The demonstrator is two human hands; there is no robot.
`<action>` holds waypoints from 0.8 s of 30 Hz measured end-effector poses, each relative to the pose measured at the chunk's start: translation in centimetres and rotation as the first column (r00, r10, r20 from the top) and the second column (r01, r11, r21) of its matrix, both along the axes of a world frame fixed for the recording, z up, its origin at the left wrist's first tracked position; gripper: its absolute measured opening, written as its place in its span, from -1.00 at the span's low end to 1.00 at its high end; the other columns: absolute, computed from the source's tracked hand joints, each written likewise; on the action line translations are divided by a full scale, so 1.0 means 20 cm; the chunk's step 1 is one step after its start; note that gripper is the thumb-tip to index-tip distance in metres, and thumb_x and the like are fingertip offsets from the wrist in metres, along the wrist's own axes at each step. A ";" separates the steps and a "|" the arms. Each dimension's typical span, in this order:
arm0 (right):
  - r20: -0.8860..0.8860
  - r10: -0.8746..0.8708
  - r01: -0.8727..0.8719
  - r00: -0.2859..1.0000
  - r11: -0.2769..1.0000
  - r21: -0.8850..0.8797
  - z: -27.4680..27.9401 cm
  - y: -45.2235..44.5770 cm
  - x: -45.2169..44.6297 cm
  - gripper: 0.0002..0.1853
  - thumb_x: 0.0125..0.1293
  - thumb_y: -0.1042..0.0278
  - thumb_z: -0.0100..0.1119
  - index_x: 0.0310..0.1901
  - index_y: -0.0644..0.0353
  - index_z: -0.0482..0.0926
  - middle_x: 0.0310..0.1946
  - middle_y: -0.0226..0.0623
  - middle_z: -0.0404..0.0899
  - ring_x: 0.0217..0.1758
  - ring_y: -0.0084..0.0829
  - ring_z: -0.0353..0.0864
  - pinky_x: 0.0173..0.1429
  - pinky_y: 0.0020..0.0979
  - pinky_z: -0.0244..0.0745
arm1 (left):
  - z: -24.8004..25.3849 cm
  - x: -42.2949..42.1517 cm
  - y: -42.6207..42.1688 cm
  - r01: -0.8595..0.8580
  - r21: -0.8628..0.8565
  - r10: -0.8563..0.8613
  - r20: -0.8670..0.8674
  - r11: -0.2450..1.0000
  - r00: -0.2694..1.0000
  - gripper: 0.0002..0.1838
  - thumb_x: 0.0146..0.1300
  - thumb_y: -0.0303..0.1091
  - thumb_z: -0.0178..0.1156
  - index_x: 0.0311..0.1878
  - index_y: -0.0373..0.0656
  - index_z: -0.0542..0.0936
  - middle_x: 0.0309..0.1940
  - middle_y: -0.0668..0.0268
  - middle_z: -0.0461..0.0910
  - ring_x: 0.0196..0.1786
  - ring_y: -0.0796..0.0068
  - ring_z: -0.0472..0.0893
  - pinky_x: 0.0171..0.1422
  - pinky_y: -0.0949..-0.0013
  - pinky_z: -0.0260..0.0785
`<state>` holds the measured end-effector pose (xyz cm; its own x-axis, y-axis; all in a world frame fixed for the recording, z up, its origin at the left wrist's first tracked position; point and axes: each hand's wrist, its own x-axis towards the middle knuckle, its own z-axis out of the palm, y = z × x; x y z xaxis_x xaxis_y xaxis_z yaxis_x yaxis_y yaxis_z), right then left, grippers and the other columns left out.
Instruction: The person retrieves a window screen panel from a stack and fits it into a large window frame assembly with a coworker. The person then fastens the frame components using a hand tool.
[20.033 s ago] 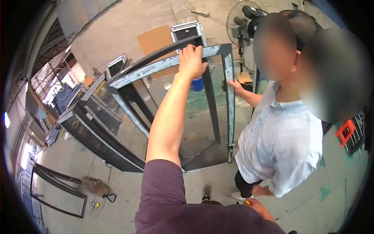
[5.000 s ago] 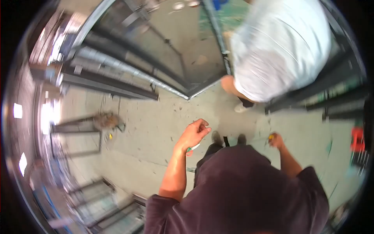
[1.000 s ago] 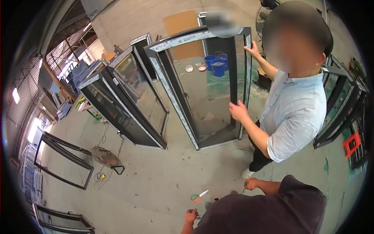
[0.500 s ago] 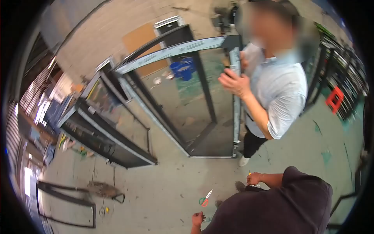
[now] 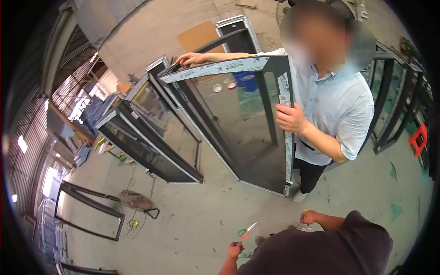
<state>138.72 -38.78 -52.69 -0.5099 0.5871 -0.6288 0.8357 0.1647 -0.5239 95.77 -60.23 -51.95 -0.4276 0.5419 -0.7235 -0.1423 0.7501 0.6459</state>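
My left hand (image 5: 235,250) is low in the head view, fingers curled; whatever is in them is too small to make out. Right by its fingertips, scissors (image 5: 246,232) with one green and one red-orange handle loop appear against the floor; I cannot tell whether they touch the hand. My right hand (image 5: 310,217) is closed on a thin tool (image 5: 305,210) with a yellow end and a narrow dark shaft. Beyond my hands stands a dark framed panel (image 5: 220,68) with printed protective film, held upright by a person (image 5: 341,103) in a light blue shirt.
More dark frames (image 5: 151,142) stand upright to the left. A loose frame (image 5: 89,211) and a dusty cart-like object (image 5: 136,201) with cables are at lower left. Blue buckets (image 5: 247,82) show behind the panel. A red stool (image 5: 418,140) and more frames (image 5: 394,101) stand right.
The person opposite now stretches one arm along the panel's top and grips its side with the other hand. The panel looks turned slightly. My view has shifted; my hands stay much the same.
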 end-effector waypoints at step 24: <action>0.083 0.105 -0.087 0.991 0.975 -0.204 -0.21 0.28 0.22 -0.63 0.22 -0.05 0.19 -0.11 0.01 0.68 -0.35 -0.43 0.71 -0.31 -0.50 0.70 -0.11 -0.39 0.55 | -0.13 0.30 -0.13 -0.046 -0.039 0.045 -0.039 0.998 0.998 -0.57 0.25 -0.03 0.29 -0.13 -0.27 0.56 -0.31 0.22 0.69 -0.31 0.39 0.70 -0.30 0.36 0.51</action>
